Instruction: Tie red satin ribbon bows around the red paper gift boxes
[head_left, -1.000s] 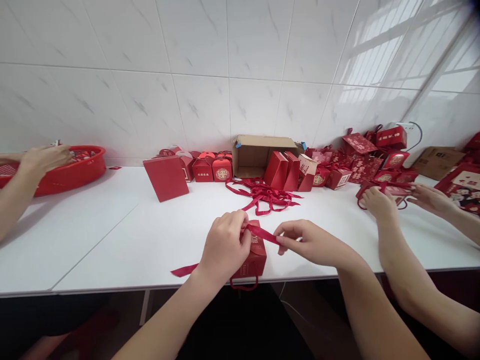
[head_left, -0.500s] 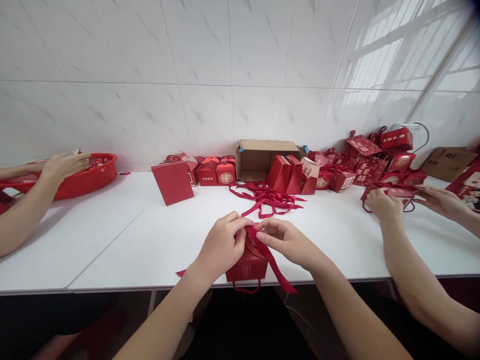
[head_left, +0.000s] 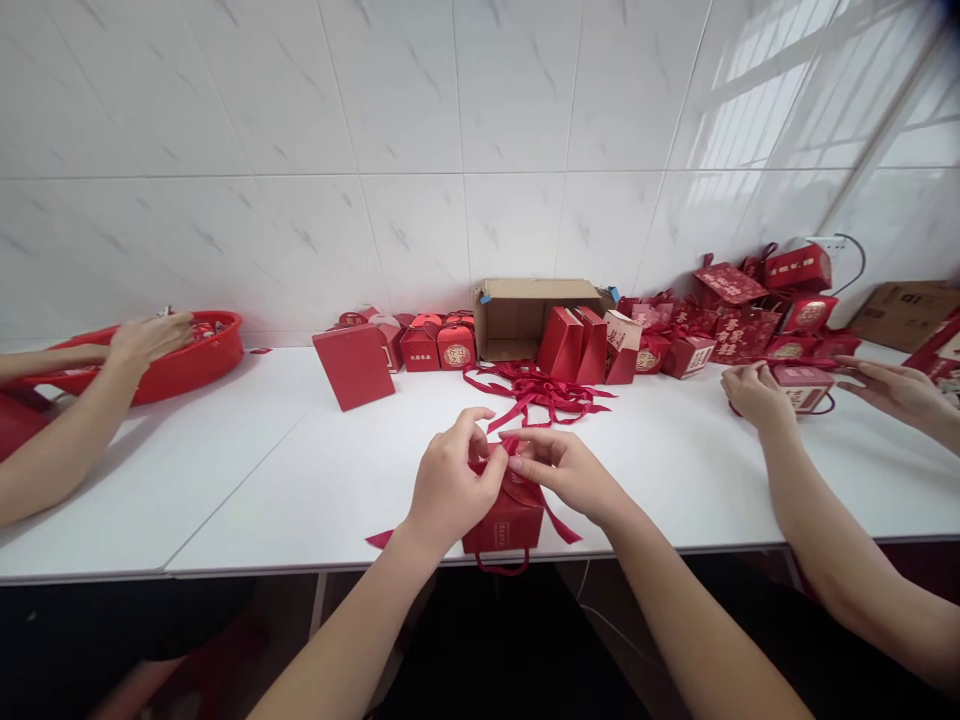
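A small red gift box (head_left: 504,525) stands at the table's front edge, its cord handle hanging over the edge toward me. A red ribbon (head_left: 562,528) runs over its top, one tail falling to the right and another showing at the left behind my wrist. My left hand (head_left: 456,482) is curled over the box's left side, thumb against the ribbon at the top and index finger raised. My right hand (head_left: 570,472) pinches the ribbon between thumb and index finger at the same spot. My fingers partly hide where the ribbon crosses.
Loose red ribbons (head_left: 544,395) lie before an open cardboard box (head_left: 514,335). Red cartons (head_left: 354,368) and piled gift boxes (head_left: 742,335) line the wall. At left, a co-worker's hand (head_left: 150,340) is over a red basin (head_left: 202,355); at right, another person's hands (head_left: 761,398) handle a box (head_left: 802,390).
My left index finger has lifted away from its thumb, and the thumb has come over the ribbon. The right ribbon tail is drawn up shorter. The view has shifted slightly.
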